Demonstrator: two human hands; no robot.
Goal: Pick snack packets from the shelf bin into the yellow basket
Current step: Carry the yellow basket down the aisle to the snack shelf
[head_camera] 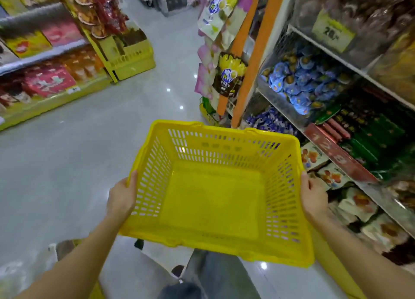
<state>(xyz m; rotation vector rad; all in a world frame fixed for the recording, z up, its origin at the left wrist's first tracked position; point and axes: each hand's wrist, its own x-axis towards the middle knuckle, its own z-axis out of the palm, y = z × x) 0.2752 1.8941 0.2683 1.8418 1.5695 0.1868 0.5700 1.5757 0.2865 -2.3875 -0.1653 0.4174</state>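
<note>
Yellow basket [224,251] is held level at waist height, over a grey trouser leg [215,274] and a pale tiled floor [89,123]. Its left side wall is grasped by the left hand [122,197], with the thumb laid over the rim and the fingers hidden on the outside. Its right side wall is grasped in the same manner by the right hand [314,197]. The solid bottom of the basket is seen in full through the open top.

Just right of the basket, shelving is noted with white and orange packets [357,204] on the lowest level and green packets [370,139] above them. Further along, purple packets [269,121] are stacked at the shelf end. Above these, blue snack packets [301,81] are heaped in a wire shelf bin [276,103], well apart from both hands. A yellow price tag [334,33] is fixed above the bin. Hanging packets [226,74] are displayed beside an orange post [253,58]. Across the aisle, a second yellow basket [132,56] is seen standing on the floor against the far shelving.
</note>
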